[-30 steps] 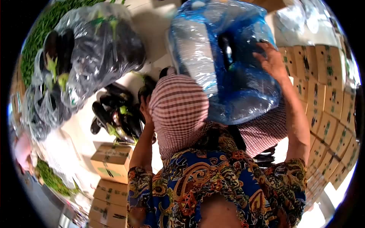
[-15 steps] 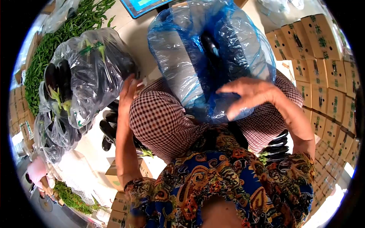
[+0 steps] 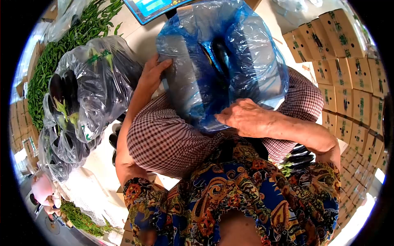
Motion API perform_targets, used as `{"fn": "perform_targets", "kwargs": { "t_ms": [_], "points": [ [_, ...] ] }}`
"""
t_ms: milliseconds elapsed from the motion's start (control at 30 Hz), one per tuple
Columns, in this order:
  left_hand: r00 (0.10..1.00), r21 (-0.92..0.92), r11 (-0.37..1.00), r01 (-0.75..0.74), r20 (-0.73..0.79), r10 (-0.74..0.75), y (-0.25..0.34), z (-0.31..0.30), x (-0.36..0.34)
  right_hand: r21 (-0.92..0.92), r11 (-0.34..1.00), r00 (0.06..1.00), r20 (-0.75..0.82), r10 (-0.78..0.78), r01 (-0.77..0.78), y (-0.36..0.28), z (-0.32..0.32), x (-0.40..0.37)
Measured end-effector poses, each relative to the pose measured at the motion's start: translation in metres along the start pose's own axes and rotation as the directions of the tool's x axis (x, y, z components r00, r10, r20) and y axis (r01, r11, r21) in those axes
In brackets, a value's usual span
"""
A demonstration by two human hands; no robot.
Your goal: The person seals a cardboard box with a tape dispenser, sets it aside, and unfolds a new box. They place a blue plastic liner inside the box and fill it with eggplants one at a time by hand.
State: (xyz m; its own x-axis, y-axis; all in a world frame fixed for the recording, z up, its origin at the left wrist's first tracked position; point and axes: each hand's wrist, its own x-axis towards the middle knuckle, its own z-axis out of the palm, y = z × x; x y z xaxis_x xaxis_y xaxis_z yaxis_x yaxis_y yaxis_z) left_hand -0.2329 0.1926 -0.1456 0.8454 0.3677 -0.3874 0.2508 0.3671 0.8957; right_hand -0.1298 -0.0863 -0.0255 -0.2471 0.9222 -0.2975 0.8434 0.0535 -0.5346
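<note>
A translucent blue plastic bag (image 3: 258, 49) lines a box between my knees, its sides folded outward over the rim. A dark purple eggplant (image 3: 221, 55) lies down inside it. My left hand (image 3: 152, 74) is at the bag's left edge, thumb over the rim and fingers partly hidden along the outer side. At the near edge my right hand (image 3: 242, 117) is closed, its fingertips pinching the blue plastic.
Clear bags of eggplants (image 3: 98, 78) stand on the left, beside a heap of green peppers (image 3: 53, 61). A blue-framed screen (image 3: 154, 6) is at the top. Stacked cardboard boxes (image 3: 353, 74) line the right. Another person (image 3: 42, 188) is at lower left.
My left hand has moved up from beside my knee to the bag's left edge. My right hand, spread over the bag before, has come to its near edge and closed on it.
</note>
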Motion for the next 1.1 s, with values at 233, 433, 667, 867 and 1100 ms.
{"fn": "perform_targets", "kwargs": {
  "t_ms": [233, 433, 667, 867, 1100],
  "points": [
    [0.98, 0.422, 0.906, -0.027, -0.168, 0.107, -0.003, -0.022, -0.007, 0.111, 0.992, 0.997, 0.052, 0.055, -0.061, -0.004, -0.001, 0.0],
    [0.963, 0.594, 0.804, -0.032, -0.198, 0.185, -0.021, -0.032, -0.026, 0.172, 0.976, 0.988, 0.098, 0.118, -0.134, -0.018, -0.017, -0.022],
    [0.823, 0.623, 0.761, -0.181, -0.328, 0.464, -0.04, -0.048, -0.061, -0.113, 0.967, 0.97, 0.059, 0.237, -0.23, -0.04, -0.03, -0.032],
    [0.298, 0.989, 0.148, 0.027, -0.15, 0.943, 0.072, -0.089, -0.13, -0.232, 0.946, 0.957, 0.13, 0.259, -0.225, -0.059, -0.055, -0.041],
    [0.312, 0.74, 0.363, 0.566, -0.6, 0.737, 0.117, -0.235, -0.132, 0.101, 0.978, 0.977, 0.134, 0.169, -0.183, -0.016, -0.089, -0.012]
  ]
}}
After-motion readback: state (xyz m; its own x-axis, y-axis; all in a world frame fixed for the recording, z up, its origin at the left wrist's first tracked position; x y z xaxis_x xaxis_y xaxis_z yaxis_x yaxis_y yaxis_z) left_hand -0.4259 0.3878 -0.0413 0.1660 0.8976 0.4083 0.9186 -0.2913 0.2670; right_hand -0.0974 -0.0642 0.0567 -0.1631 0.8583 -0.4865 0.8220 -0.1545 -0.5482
